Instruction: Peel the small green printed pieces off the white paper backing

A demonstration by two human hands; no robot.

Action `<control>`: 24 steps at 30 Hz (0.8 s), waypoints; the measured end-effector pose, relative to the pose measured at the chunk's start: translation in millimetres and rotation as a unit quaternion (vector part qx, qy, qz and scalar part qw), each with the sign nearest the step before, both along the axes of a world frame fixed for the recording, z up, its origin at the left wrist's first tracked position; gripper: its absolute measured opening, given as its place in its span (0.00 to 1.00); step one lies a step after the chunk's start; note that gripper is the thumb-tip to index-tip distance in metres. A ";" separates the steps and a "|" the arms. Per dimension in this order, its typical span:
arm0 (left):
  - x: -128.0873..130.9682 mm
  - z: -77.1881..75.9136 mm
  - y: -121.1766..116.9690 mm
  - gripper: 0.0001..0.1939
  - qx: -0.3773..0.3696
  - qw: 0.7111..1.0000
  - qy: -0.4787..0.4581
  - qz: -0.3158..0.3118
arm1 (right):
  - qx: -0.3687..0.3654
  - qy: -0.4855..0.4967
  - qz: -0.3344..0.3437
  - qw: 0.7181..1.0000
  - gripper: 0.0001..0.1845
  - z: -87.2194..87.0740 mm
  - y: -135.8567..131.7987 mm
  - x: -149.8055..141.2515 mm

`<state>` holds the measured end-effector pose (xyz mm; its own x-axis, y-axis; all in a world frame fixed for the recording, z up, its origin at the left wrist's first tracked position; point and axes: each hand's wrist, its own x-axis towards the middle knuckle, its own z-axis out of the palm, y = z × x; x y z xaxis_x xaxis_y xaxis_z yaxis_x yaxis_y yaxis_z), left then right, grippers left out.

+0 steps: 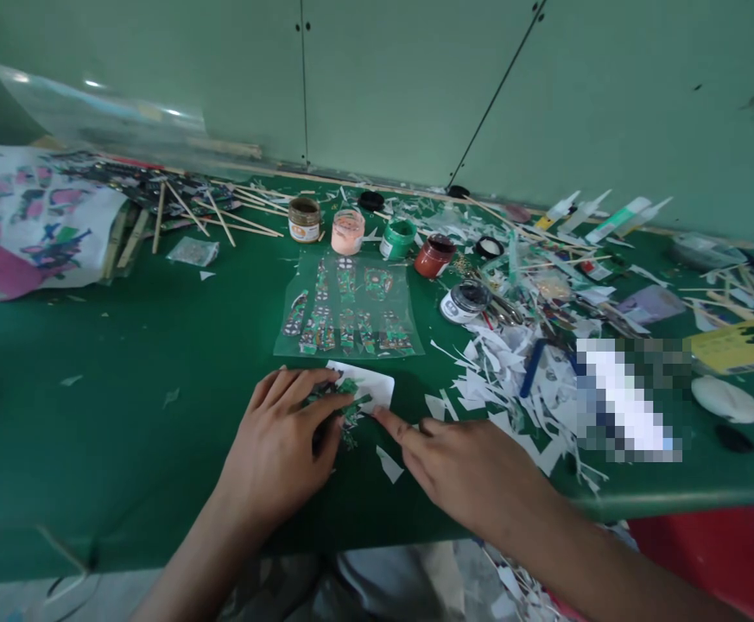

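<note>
Head view — paper scraps (512, 380) and paint jars (348, 231) crowd green table (123, 415).

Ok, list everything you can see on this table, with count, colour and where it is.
table: one, green, fills the view
small cut-out piece: one, white and green, near edge, under both hands
clear sheet of cut-outs: one, green pieces, centre
paint jars: several; brown, peach, green, red, grey; behind the sheet
paper scraps: many, white, right of centre
wooden sticks: many, tan, back left
printed sheet: one, pink and white, far left
tubes: several, white, back right
left hand: fingers on the piece
right hand: forefinger by the piece
</note>
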<state>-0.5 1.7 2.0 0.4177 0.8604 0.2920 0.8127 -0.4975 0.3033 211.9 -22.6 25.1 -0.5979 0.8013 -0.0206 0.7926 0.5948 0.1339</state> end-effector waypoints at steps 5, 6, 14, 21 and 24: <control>-0.1 0.9 0.3 0.16 0.000 1.000 0.000 0.006 | -0.028 0.011 0.021 0.999 0.27 10.9 3.3 11.9; -0.5 0.9 0.6 0.17 0.000 1.000 0.002 0.004 | -0.025 0.023 0.022 0.999 0.26 12.4 4.6 15.1; -3.8 -1.4 2.7 0.24 -0.047 0.998 0.010 -0.037 | -0.031 0.110 0.039 0.993 0.23 0.7 13.1 14.8; -3.9 -2.8 2.4 0.22 -0.048 0.998 0.003 -0.027 | -0.077 0.153 0.023 0.985 0.24 -16.0 12.0 10.4; -3.9 -2.5 2.8 0.22 -0.050 0.998 0.006 -0.027 | -0.087 0.155 0.023 0.984 0.24 -16.4 11.5 10.6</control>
<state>-4.5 4.5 -0.5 0.4670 0.8611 0.2012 0.7896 -0.5085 0.3434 222.5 -11.1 8.7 -0.6325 0.7739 0.0333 0.7511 0.6233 -0.2176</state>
